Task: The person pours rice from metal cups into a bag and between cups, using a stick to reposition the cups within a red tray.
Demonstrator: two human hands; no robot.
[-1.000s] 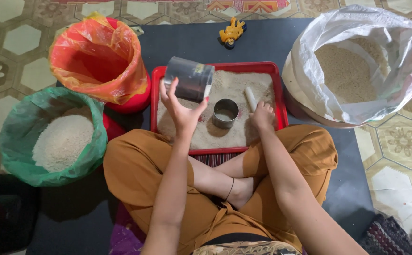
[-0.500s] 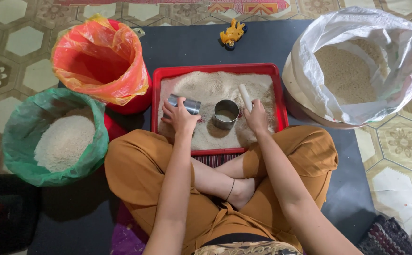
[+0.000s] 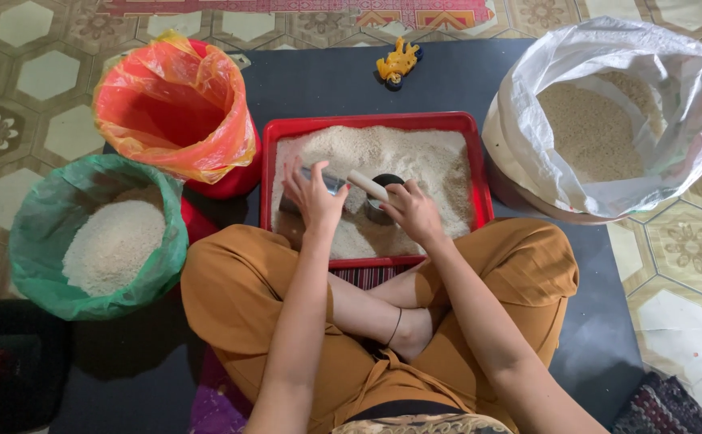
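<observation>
Fingers of your left hand (image 3: 312,195) close around the metal can (image 3: 312,186) lying in the rice of the red tray (image 3: 479,173), while your right hand (image 3: 412,210) grips a pale stick (image 3: 366,185) over the small cup (image 3: 383,201).

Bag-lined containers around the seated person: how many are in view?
3. A green-lined basin of white grain sits at the left, an orange-lined red bucket behind it, and a white sack of grain at the right. More may lie outside the frame.
</observation>
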